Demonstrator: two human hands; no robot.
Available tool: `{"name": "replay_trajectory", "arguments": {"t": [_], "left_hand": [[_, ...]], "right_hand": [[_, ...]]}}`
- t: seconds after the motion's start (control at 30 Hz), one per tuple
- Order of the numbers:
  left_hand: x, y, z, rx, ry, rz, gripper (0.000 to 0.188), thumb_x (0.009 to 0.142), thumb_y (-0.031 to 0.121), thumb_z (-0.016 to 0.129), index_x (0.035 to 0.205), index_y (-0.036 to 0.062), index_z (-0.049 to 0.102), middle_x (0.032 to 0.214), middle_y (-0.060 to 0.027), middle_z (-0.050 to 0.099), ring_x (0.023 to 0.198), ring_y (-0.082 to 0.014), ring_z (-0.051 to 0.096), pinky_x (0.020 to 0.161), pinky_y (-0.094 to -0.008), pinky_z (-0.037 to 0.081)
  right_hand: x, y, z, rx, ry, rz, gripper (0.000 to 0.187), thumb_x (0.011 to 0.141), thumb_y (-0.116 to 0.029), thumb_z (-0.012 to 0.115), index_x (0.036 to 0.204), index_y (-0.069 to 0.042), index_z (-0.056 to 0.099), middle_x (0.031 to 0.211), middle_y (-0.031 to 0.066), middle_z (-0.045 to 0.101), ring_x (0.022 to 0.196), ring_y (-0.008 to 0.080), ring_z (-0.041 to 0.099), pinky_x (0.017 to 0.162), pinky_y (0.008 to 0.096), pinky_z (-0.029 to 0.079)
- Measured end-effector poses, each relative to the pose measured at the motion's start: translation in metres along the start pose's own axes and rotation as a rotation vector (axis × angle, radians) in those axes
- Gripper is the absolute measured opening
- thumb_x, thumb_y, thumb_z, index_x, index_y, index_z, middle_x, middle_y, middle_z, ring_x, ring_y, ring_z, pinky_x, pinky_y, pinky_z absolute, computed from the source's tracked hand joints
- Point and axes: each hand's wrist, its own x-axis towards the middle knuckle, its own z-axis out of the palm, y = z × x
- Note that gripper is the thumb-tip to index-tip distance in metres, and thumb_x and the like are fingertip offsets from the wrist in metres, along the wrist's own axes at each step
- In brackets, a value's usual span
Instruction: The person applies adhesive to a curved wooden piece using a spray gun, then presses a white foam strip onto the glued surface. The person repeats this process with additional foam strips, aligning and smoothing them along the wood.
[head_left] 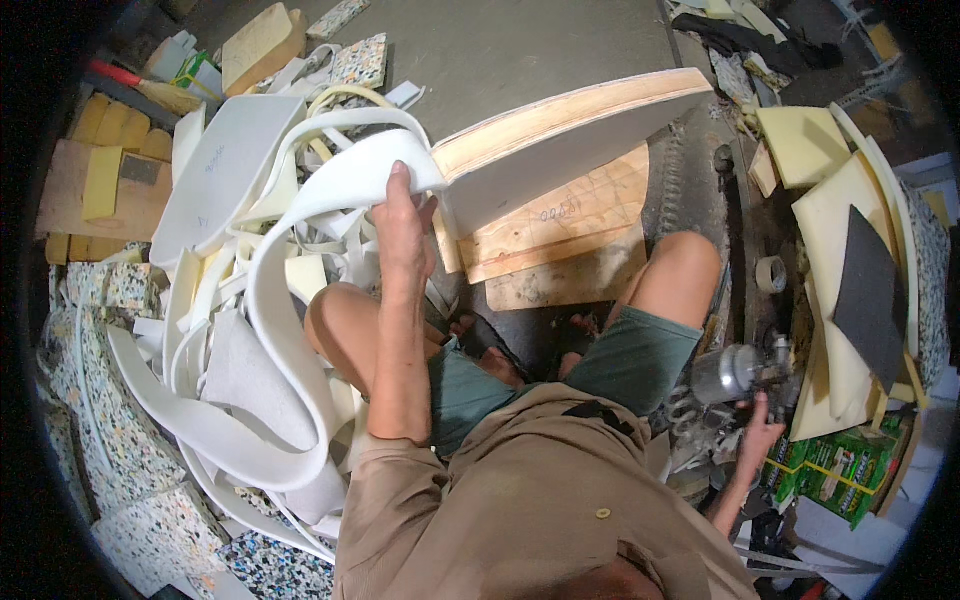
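My left hand point(402, 225) is closed on a long white foam strip point(270, 320), thumb on top. The strip's end lies against the left corner of a wooden seat-like frame point(570, 120) with a grey inner face and a plywood panel point(560, 215). From my hand the strip loops down over the foam pile at my left. Low on the right, my right hand point(757, 445) is closed around a spray gun point(772, 375) with a silvery cup; part of its grip is hidden by my fingers.
White foam offcuts point(230, 385) and speckled foam blocks point(150, 520) crowd the left. Cream foam pieces point(805, 145), a dark grey sheet point(872, 300) and green packages point(835, 475) stand at right. A tape roll point(771, 274) lies near my knee. A coiled hose point(675, 175) runs beside the frame.
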Motion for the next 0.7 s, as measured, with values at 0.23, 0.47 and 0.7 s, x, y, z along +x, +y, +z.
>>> {"name": "replay_trajectory", "arguments": {"t": [0.23, 0.47, 0.7], "left_hand": [[-0.006, -0.015, -0.007, -0.089, -0.014, -0.006, 0.050, 0.099, 0.042, 0.058, 0.136, 0.0090, 0.051, 0.125, -0.0043, 0.062, 0.111, -0.0163, 0.060, 0.086, -0.0346, 0.048], [-0.012, -0.012, -0.009, -0.122, -0.081, -0.019, 0.054, 0.104, 0.038, 0.051, 0.142, -0.0009, 0.044, 0.141, -0.0127, 0.048, 0.130, -0.0238, 0.048, 0.110, -0.0432, 0.039], [-0.013, -0.014, -0.012, -0.160, -0.142, -0.018, 0.058, 0.105, 0.035, 0.050, 0.146, -0.0049, 0.038, 0.145, -0.0158, 0.045, 0.133, -0.0269, 0.048, 0.113, -0.0462, 0.039]], "right_hand": [[-0.032, -0.205, -0.039, 0.642, -0.482, -0.380, 0.048, 0.097, -0.018, 0.059, 0.139, 0.002, 0.049, 0.110, 0.0105, 0.065, 0.068, 0.0107, 0.052, 0.060, 0.0268, 0.044], [-0.107, -0.320, 0.046, 0.440, -1.008, -0.383, 0.038, 0.097, -0.014, 0.062, 0.131, 0.001, 0.057, 0.104, 0.0073, 0.069, 0.077, 0.0084, 0.057, 0.064, 0.0243, 0.046], [-0.162, -0.370, 0.111, 0.601, -1.202, -0.550, 0.031, 0.102, -0.031, 0.061, 0.110, -0.001, 0.066, 0.078, -0.0038, 0.057, 0.064, 0.0046, 0.047, 0.055, 0.0233, 0.038]]}}
